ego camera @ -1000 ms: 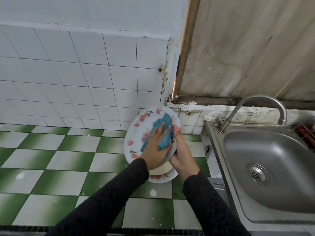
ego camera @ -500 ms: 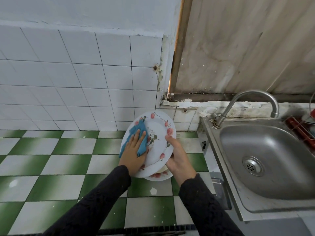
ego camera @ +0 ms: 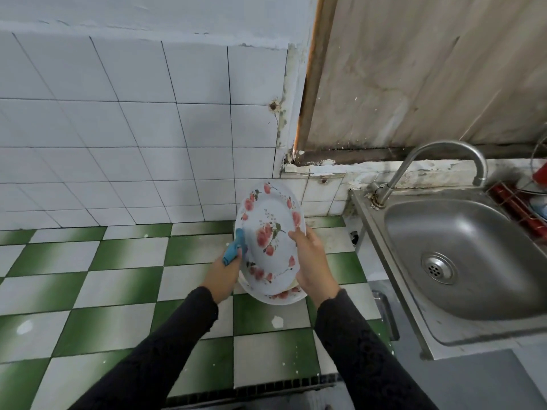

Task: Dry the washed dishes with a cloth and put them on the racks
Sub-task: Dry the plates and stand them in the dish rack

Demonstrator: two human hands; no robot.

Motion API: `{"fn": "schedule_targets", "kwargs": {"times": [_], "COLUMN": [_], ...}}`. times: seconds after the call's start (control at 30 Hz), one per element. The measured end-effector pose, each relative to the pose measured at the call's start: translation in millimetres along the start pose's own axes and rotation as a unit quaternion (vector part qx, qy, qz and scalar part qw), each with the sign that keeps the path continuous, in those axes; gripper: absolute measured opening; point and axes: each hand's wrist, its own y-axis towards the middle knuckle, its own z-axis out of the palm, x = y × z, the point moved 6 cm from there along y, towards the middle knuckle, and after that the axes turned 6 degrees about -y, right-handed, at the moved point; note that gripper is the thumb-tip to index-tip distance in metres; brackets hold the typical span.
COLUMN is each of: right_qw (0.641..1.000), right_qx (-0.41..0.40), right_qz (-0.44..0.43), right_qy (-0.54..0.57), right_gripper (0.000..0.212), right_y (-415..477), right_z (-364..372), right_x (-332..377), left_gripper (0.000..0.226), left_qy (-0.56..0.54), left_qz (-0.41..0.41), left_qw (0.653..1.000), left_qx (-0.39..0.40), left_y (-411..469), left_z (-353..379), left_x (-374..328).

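Note:
A white plate with red flowers [ego camera: 268, 229] is held tilted up over the floor, its face toward me. My right hand [ego camera: 313, 261] grips its right rim, thumb on the face. My left hand [ego camera: 223, 275] is at the plate's left rim and holds a blue cloth [ego camera: 233, 250], most of it hidden behind the plate. A second flowered plate [ego camera: 281, 296] shows below and behind the first, under my right hand.
A steel sink [ego camera: 461, 255] with a curved tap [ego camera: 429, 161] stands to the right. A red wire rack [ego camera: 521, 208] with dishes sits at the far right edge. Below is green and white checkered floor [ego camera: 118, 261]; a white tiled wall [ego camera: 118, 143] lies behind.
The cloth and my left hand have slid off the plate's face to its left rim and behind it. The plate's flowered face is now uncovered. The view has shifted left.

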Motion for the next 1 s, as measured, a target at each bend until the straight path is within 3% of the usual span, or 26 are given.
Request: {"fn": "schedule_targets", "kwargs": {"times": [0.13, 0.27, 0.4, 0.47, 0.83, 1.0], "right_qw": [0.985, 0.962, 0.941, 0.932, 0.891, 0.857], "right_qx": [-0.02, -0.03, -0.037, -0.046, -0.104, -0.173], "right_qz": [-0.083, -0.144, -0.184, -0.205, -0.329, -0.375], "right_qy": [-0.149, -0.232, -0.283, -0.297, -0.295, -0.309], "right_gripper": [0.029, 0.034, 0.041, 0.041, 0.038, 0.038], "right_y": [-8.2, -20.2, -29.2, -35.8, -123.5, -174.5], "right_z": [-5.5, -21.4, -46.6, -63.5, -193.9, -280.7], "right_x": [21.2, 49.8, 75.1, 90.8, 212.2, 265.6], "left_gripper": [0.031, 0.049, 0.03, 0.036, 0.024, 0.028], "left_qy": [-0.094, -0.16, -0.157, -0.164, -0.204, -0.204], "left_qz": [-0.028, -0.071, -0.056, -0.042, 0.009, 0.036], "left_qw": [0.993, 0.982, 0.982, 0.983, 0.977, 0.969], "left_qx": [-0.059, -0.067, -0.084, -0.064, 0.065, 0.137], "left_y": [10.7, 14.4, 18.8, 18.7, -10.9, -42.1], "left_z": [5.0, 26.1, 53.7, 76.6, 256.7, 366.3], "left_x": [-14.9, -25.8, -39.7, -50.9, -138.3, -171.8]}}
